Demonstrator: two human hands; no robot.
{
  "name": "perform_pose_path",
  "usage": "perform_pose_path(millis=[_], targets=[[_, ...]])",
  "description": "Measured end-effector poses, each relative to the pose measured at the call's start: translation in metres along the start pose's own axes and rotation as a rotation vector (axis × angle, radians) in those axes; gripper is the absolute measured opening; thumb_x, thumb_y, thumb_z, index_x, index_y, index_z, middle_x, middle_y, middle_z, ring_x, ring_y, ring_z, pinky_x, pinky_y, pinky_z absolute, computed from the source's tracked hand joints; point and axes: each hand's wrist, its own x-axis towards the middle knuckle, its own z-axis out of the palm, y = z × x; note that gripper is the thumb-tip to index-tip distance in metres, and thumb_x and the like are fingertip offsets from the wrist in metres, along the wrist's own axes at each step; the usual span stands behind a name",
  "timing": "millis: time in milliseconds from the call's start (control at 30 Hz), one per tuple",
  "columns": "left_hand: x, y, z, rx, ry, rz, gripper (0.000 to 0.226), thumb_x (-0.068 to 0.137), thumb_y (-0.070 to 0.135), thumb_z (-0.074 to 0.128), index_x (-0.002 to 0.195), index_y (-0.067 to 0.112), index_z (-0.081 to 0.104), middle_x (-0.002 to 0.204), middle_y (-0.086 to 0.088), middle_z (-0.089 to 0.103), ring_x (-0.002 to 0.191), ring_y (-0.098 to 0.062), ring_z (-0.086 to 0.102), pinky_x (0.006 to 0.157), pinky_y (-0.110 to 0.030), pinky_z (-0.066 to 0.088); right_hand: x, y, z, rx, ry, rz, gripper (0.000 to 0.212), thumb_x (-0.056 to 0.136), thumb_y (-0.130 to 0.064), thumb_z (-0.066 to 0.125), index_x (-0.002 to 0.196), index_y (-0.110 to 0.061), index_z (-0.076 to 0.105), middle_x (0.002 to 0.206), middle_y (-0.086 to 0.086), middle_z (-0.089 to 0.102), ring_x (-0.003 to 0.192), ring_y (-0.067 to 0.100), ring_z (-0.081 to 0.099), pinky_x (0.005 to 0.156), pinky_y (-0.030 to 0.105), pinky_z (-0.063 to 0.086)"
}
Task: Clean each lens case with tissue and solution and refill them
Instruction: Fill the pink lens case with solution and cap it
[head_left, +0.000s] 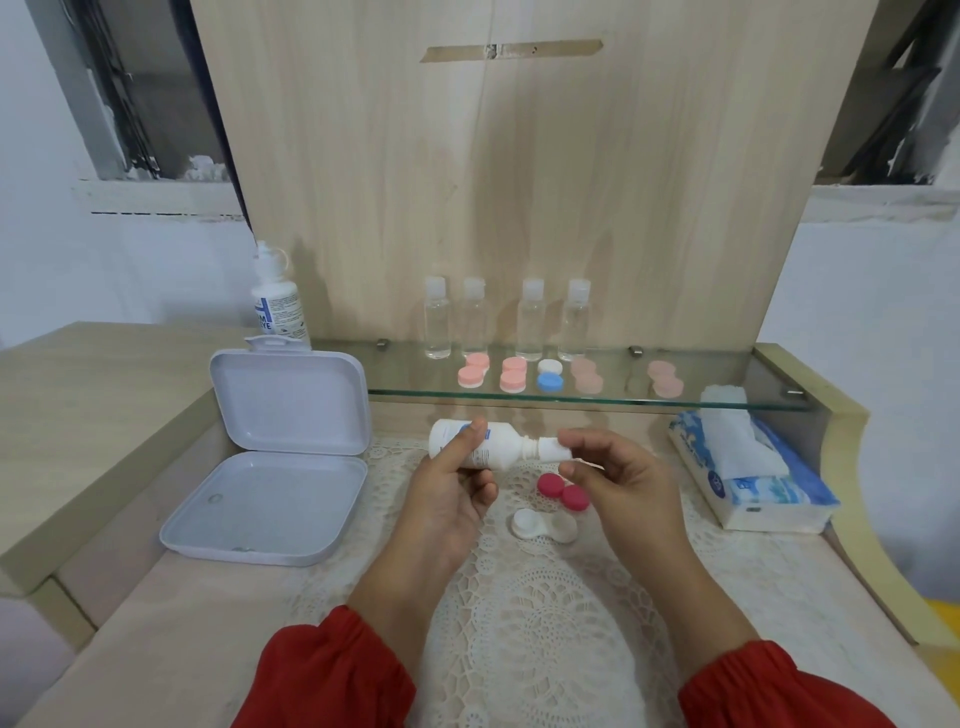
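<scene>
left hand (447, 483): frame centre, palm up, fingers and thumb wrapped round the solution bottle (475, 445), which lies sideways, nozzle pointing right
right hand (615, 473): just right of the bottle, thumb and forefinger pinching the bottle cap (551, 448) at the nozzle end; other fingers loosely curled
sleeves: red, both forearms come up from the bottom edge
lens case base (544, 526): white, open, on the lace mat (519, 613) below the hands, partly behind the right hand
case lids (562, 492): two dark pink, on the mat just above the base, under the bottle nozzle
storage box (270, 457): white, lid up, left of centre on the worktop (156, 649)
tissue pack (753, 475): blue, right side, a tissue sticking up
glass shelf (727, 400): above the hands; holds closed lens cases (514, 374), pink ones plus one blue-and-white, some blurred
clear bottles (530, 319): four in a row behind the cases
second solution bottle (278, 301): upright, upper left, behind the box
blocking: hands cover part of the mat; shelf edge crosses above the held bottle
</scene>
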Motion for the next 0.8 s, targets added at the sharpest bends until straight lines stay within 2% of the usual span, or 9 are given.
perform_pose_path(millis=[167,333,433,567,667,767,800], targets=[[-0.0022,0.0011,0.0015,-0.012,-0.034,-0.015,0.026,0.081,0.022,0.072,0.098,0.004,0.066,0.070,-0.005,0.062,0.046,-0.007,0.049,0.043,-0.015,0.046,-0.0020,-0.0027,0.0002,-0.013,0.001,-0.004,0.026,0.083,0.003,0.066,0.093,-0.021,0.071,0.078,-0.009,0.072,0.063,-0.002,0.066,0.059,0.010,0.048],[-0.0062,0.0013,0.0027,0.000,-0.089,-0.031,0.015,0.083,0.020,0.071,0.089,0.007,0.066,0.065,-0.002,0.061,0.047,-0.007,0.050,0.044,-0.015,0.048,-0.0024,-0.0033,-0.0011,-0.068,0.018,0.023,0.005,0.088,-0.016,0.065,0.088,-0.015,0.070,0.057,-0.010,0.066,0.050,-0.003,0.060,0.050,0.009,0.043],[-0.0060,0.0012,0.0025,0.018,-0.092,-0.027,0.017,0.083,0.021,0.071,0.090,0.006,0.066,0.064,-0.002,0.061,0.047,-0.007,0.050,0.044,-0.016,0.048,-0.0027,-0.0042,-0.0015,-0.105,0.015,0.031,0.011,0.089,-0.022,0.064,0.082,-0.014,0.069,0.051,-0.010,0.063,0.048,-0.005,0.057,0.047,0.006,0.039],[-0.0071,0.0001,0.0025,0.039,-0.121,-0.007,0.019,0.081,0.021,0.071,0.093,0.007,0.065,0.065,-0.002,0.060,0.047,-0.007,0.050,0.044,-0.017,0.048,-0.0032,-0.0035,-0.0022,-0.248,0.028,0.002,0.030,0.092,-0.035,0.057,0.070,-0.017,0.065,0.050,-0.011,0.061,0.048,-0.006,0.053,0.050,0.006,0.038],[-0.0078,0.0003,0.0038,0.024,-0.121,0.014,0.032,0.072,0.024,0.074,0.097,0.006,0.064,0.066,-0.003,0.062,0.049,-0.007,0.051,0.045,-0.017,0.048,-0.0054,-0.0027,-0.0021,-0.233,0.016,0.001,0.027,0.094,-0.035,0.053,0.076,-0.021,0.067,0.057,-0.013,0.066,0.053,-0.004,0.058,0.054,0.008,0.041],[-0.0072,0.0012,0.0038,0.003,-0.105,0.027,0.035,0.072,0.024,0.074,0.099,0.005,0.063,0.066,-0.003,0.063,0.048,-0.008,0.051,0.044,-0.017,0.048,-0.0064,-0.0028,-0.0005,-0.147,-0.005,0.012,0.009,0.092,-0.022,0.061,0.089,-0.024,0.069,0.071,-0.010,0.071,0.064,0.000,0.066,0.057,0.010,0.047],[-0.0068,0.0011,0.0035,0.001,-0.098,0.025,0.033,0.073,0.023,0.074,0.098,0.005,0.063,0.066,-0.004,0.062,0.048,-0.008,0.051,0.044,-0.017,0.048,-0.0063,-0.0029,-0.0001,-0.136,-0.007,0.002,0.010,0.091,-0.017,0.062,0.092,-0.025,0.069,0.075,-0.008,0.072,0.066,0.002,0.067,0.058,0.011,0.048]])
